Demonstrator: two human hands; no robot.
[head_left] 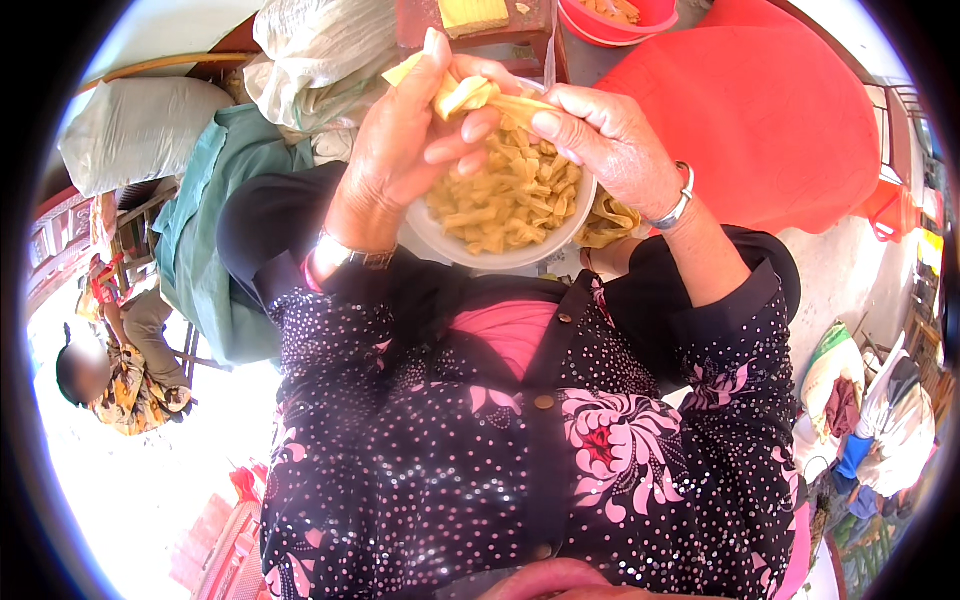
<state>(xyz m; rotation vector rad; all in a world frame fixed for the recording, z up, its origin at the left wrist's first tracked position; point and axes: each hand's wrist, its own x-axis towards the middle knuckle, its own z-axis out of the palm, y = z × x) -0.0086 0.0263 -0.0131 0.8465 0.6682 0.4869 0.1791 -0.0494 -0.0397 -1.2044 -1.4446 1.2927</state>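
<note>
Above a white bowl (500, 262), both of my hands hold a soft yellow strip (470, 95) that looks like tofu skin, looped and twisted in the middle. My left hand (395, 150) is closed on one side of it, the thumb raised and a flat yellow end showing past the thumb. With thumb and forefinger, my right hand (620, 140) pinches the end that stretches to the right. Many knotted yellow pieces (515, 200) of the same look fill the bowl below, partly covered by my left fingers. How the loop is threaded is partly hidden.
Beyond the bowl stands a dark red stool (420, 22) bearing a yellow stack (473, 14). A red basin (600, 32) and a large red cloth-like surface (740, 120) are at far right. Pale sacks (320, 60) and green cloth (225, 240) lie left, near a seated person (140, 390).
</note>
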